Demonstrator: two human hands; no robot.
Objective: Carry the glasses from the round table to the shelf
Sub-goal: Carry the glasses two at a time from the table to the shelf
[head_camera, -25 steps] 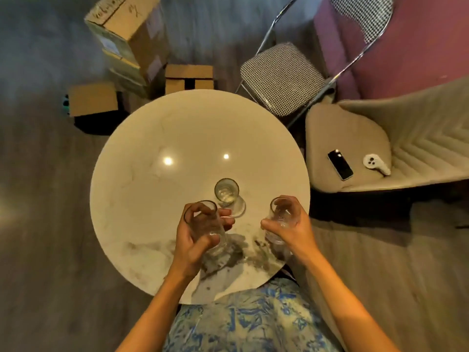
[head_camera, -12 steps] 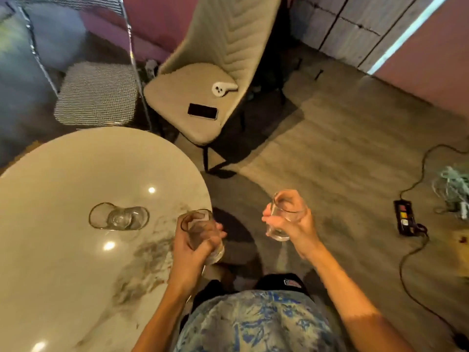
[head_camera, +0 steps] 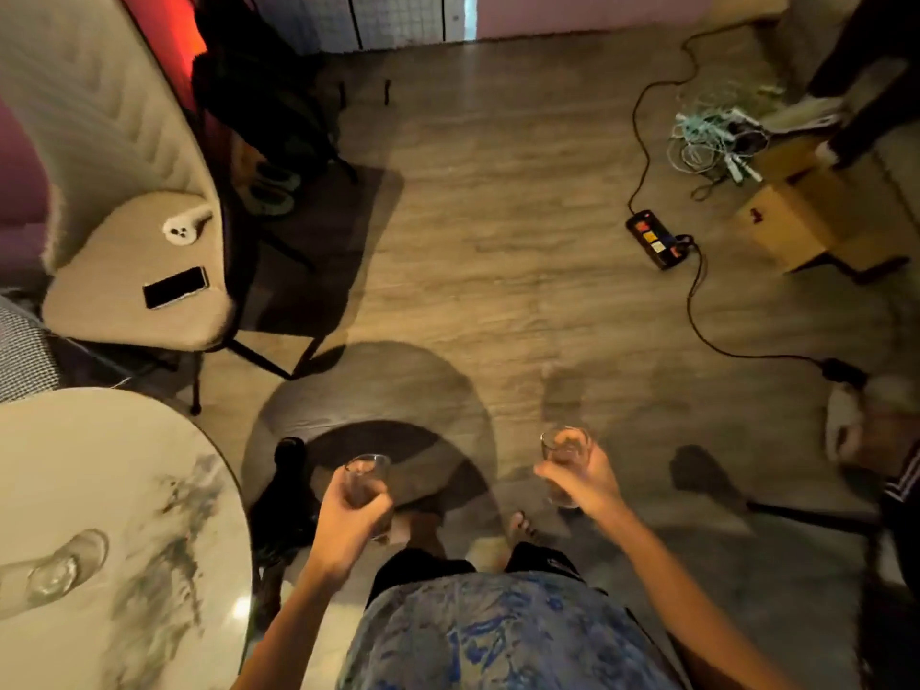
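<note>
Our fingers [head_camera: 376, 505] clamp 2 upright glasses: left hand [head_camera: 348, 515] on left glass [head_camera: 366, 475], right hand [head_camera: 585, 483] on right glass [head_camera: 562, 448]. 3rd glass [head_camera: 55, 572] rests on round table [head_camera: 99, 465], near left; power strip [head_camera: 657, 240] far right.

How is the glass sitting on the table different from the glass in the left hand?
The table glass rests on the round table with no hand touching it; the held glass is gripped by the left hand. The table glass has the tabletop under it; the held glass is up in the air over the floor. Both are clear glass.
</note>
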